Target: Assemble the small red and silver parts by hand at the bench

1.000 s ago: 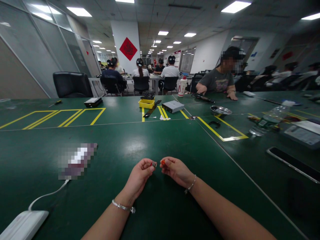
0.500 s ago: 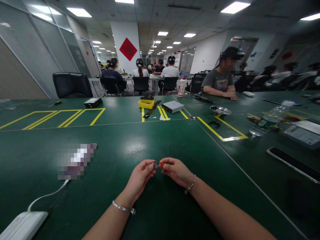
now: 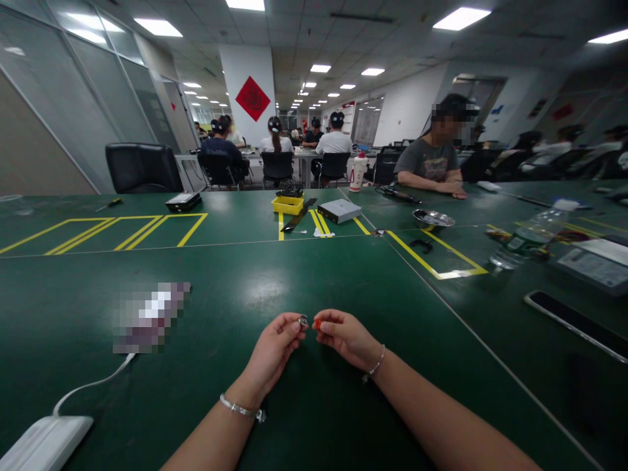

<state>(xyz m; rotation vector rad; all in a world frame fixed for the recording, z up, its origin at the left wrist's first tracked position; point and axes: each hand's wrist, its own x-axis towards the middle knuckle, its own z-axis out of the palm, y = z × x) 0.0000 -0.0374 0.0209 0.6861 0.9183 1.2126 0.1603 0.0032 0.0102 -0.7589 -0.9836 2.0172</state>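
Between thumb and fingertips, my left hand (image 3: 279,341) pinches a small silvery metal piece (image 3: 303,320); it is too small to name more exactly. My right hand (image 3: 347,335) pinches a small orange-red piece (image 3: 318,324), mostly covered by the fingers. Both hands are close together above the green table (image 3: 230,275), the two pieces facing each other with a narrow gap between. Each wrist wears a silvery bracelet.
A blurred-out phone-like device (image 3: 152,317) on a white cable lies left, by a white power bank (image 3: 53,441). At right are a phone (image 3: 579,324) and a plastic bottle (image 3: 530,235). Farther back stand a yellow tray (image 3: 287,205), a metal bowl (image 3: 434,219) and a seated person (image 3: 432,163).
The two small pieces, almost touching before, are now slightly farther apart. The silvery piece is turned a little in my left fingers. Both hands otherwise stay in place.
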